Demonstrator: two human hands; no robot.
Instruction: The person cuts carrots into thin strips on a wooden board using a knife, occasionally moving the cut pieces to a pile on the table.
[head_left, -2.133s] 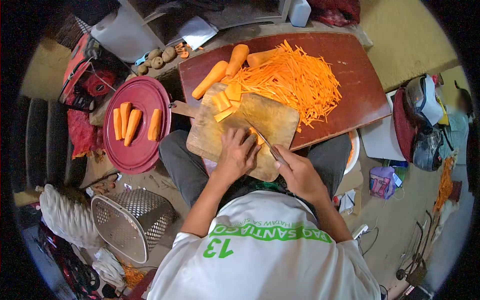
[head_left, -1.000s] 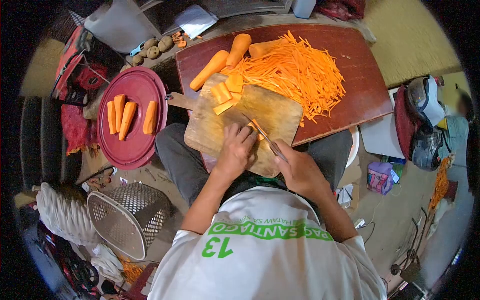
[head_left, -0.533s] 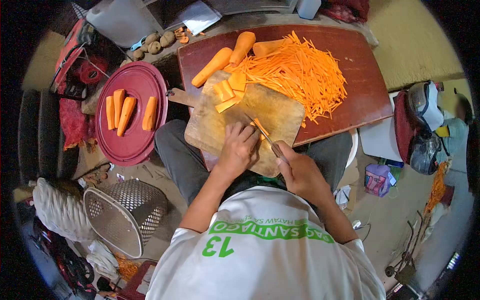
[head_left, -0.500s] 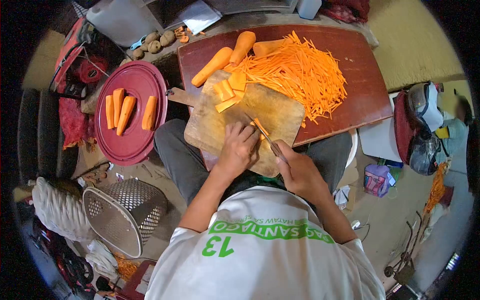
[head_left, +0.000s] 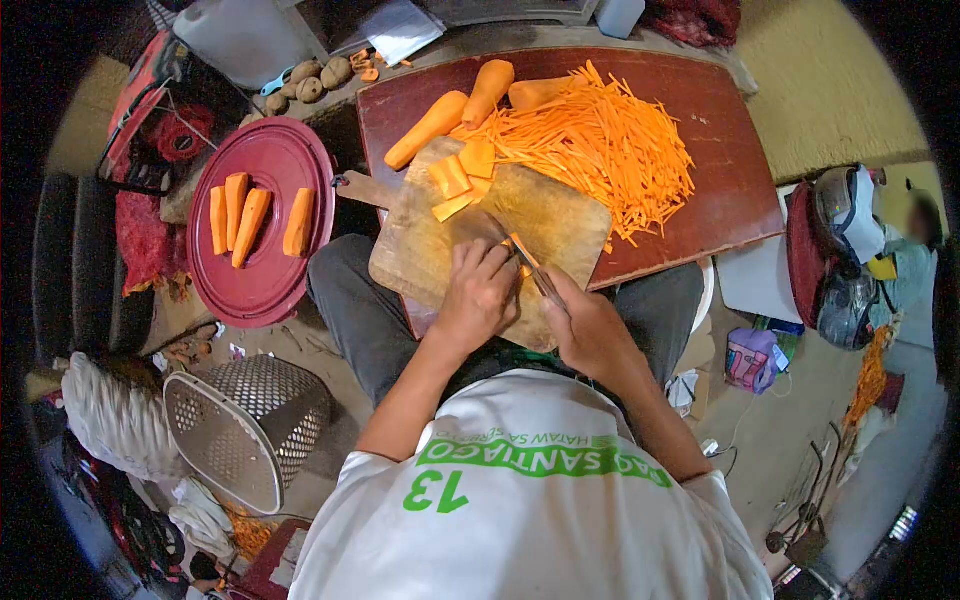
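Observation:
My right hand (head_left: 588, 322) is wrapped round the handle of a knife (head_left: 527, 259), whose blade lies over the wooden cutting board (head_left: 415, 255). My left hand (head_left: 482, 291) has its fingers curled and pressed on a small carrot piece (head_left: 524, 268) beside the blade; its fingers hide part of it. Flat carrot slices (head_left: 452, 178) lie on the board's upper left. Beyond them a heap of thin carrot strips (head_left: 610, 150) covers part of the red table (head_left: 725, 170). Whole peeled carrots (head_left: 428, 130) rest beside the heap at the table's back left.
A round red lid (head_left: 275, 290) at the left holds several cut carrots (head_left: 254, 225). Below it a perforated basket (head_left: 220, 425) lies on its side. Brown round items (head_left: 309, 88) sit behind the lid. A purple bag (head_left: 750, 358) is on the floor at right.
The knife blade has tilted slightly and looks blurred, and my right hand has shifted a little to the left. My left hand stays on the carrot piece.

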